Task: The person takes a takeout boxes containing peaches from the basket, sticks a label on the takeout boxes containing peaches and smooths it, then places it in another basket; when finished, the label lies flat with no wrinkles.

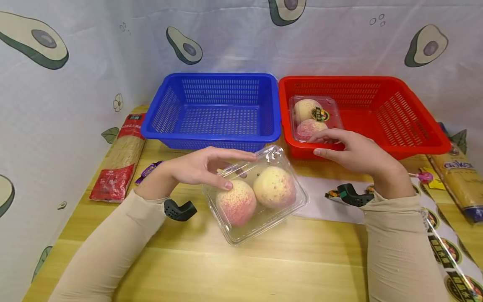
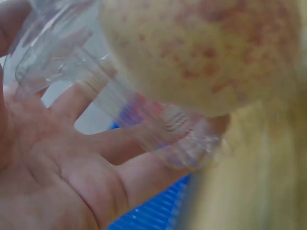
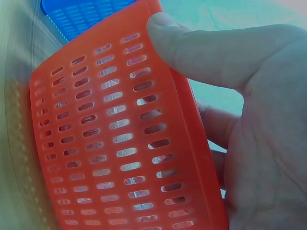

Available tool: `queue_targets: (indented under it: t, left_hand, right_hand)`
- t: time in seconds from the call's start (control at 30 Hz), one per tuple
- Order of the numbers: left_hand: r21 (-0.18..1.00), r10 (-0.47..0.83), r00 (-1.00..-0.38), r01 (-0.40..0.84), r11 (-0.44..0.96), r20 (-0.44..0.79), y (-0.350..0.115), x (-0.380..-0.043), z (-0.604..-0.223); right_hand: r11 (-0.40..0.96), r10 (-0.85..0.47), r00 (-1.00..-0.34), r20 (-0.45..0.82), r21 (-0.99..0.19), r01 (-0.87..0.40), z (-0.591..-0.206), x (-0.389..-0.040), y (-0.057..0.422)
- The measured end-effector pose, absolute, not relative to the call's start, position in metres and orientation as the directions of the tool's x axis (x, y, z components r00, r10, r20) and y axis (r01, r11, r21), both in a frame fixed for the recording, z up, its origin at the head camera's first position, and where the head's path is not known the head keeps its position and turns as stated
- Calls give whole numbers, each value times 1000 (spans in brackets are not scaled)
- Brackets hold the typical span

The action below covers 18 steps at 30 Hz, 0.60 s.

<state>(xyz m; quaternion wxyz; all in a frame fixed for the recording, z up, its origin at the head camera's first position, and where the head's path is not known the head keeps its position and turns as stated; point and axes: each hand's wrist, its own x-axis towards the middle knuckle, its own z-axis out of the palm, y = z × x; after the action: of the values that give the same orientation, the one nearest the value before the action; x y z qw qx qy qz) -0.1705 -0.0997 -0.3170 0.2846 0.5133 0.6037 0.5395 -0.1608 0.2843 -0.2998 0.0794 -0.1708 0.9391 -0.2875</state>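
My left hand (image 1: 205, 167) grips the back edge of a clear plastic clamshell box (image 1: 264, 228), thumb on its top. Two yellow-pink peaches (image 1: 274, 187) are inside, and the box tilts above the table; the left wrist view has one peach (image 2: 201, 52) blurred close up. My right hand (image 1: 349, 153) is at the front rim of the red basket (image 1: 400, 134). Its thumb (image 3: 192, 50) is at the rim's outer side, with loosely bent fingers over the inside. Those fingers reach a second clamshell of peaches (image 1: 307, 111) bearing a round label; whether they touch it, I cannot tell.
A blue basket (image 1: 219, 119) stands left of the red one. Noodles in a red-ended packet (image 1: 120, 157) and a purple-wrapped candy (image 1: 150, 171) lie left. On the right are a label strip (image 1: 449, 256), a pink lollipop (image 1: 425, 177) and a yellow packet (image 1: 458, 176).
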Motion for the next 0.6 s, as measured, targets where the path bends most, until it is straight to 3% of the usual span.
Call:
queue_targets:
  t: [0.27, 0.6]
  left_hand:
    - [983, 947, -309, 178, -33, 88, -102, -172, -357]
    - [982, 937, -344, 190, 15, 52, -101, -179, -367]
  right_hand:
    - [790, -350, -934, -78, -560, -249, -300, -161, 282]
    - [807, -327, -940, -95, -545, -226, -297, -159, 282]
